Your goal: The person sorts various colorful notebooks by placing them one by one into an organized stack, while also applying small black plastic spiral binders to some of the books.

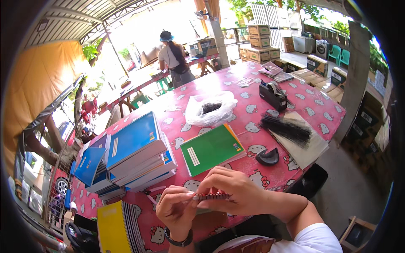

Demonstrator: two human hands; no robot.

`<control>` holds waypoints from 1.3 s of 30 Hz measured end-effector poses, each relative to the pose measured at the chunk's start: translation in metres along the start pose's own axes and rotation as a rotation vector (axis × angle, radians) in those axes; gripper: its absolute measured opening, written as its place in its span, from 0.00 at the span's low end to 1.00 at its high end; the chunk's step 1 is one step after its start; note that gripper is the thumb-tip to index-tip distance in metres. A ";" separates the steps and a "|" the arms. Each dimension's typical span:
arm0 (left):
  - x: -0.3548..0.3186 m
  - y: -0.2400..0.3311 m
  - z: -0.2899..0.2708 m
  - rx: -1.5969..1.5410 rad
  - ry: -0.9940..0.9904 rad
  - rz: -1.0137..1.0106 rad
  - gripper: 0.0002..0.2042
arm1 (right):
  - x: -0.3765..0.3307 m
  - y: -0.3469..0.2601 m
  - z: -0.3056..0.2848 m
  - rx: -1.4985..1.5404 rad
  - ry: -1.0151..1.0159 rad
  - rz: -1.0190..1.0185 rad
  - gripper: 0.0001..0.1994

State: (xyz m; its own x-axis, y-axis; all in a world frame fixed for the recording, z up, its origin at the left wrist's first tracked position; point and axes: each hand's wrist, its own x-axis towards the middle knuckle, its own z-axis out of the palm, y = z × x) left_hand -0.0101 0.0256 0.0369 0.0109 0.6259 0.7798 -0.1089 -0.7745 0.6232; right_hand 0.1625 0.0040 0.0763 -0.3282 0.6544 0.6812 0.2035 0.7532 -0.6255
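Observation:
Close to my body, my left hand (176,207) and my right hand (231,192) meet at a dark spiral binding coil (213,196). It runs along the edge of what looks like a notebook, seen nearly edge-on and mostly hidden. Fingers of both hands are closed on the coil's two ends. Just beyond them lies a green notebook (211,147) on a thin stack. A tall stack of blue notebooks (135,139) stands to the left. Yellow spiral notebooks (116,227) sit beside my left forearm.
A pink patterned tablecloth (249,126) covers the table. On it are a white plastic bag (225,111) with black coils, a black tape dispenser (272,96), loose black coils (287,130) on pale sheets (310,152), and a black rounded object (268,157). Another person (174,59) stands at a farther table.

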 end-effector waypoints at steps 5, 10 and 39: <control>-0.007 -0.005 -0.002 -0.039 0.022 0.017 0.08 | 0.001 0.008 0.007 0.035 -0.005 -0.019 0.12; -0.009 -0.008 0.002 -0.020 0.005 0.063 0.08 | 0.004 0.013 0.005 0.010 -0.039 -0.129 0.12; -0.037 0.066 -0.243 -0.053 0.976 -0.130 0.15 | -0.067 0.064 -0.097 -0.282 0.715 0.119 0.17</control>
State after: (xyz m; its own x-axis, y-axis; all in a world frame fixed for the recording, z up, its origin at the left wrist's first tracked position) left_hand -0.2595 -0.0270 0.0345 -0.7967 0.5253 0.2989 -0.2096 -0.7040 0.6786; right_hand 0.2870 0.0147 0.0270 0.3656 0.5440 0.7552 0.4589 0.6005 -0.6548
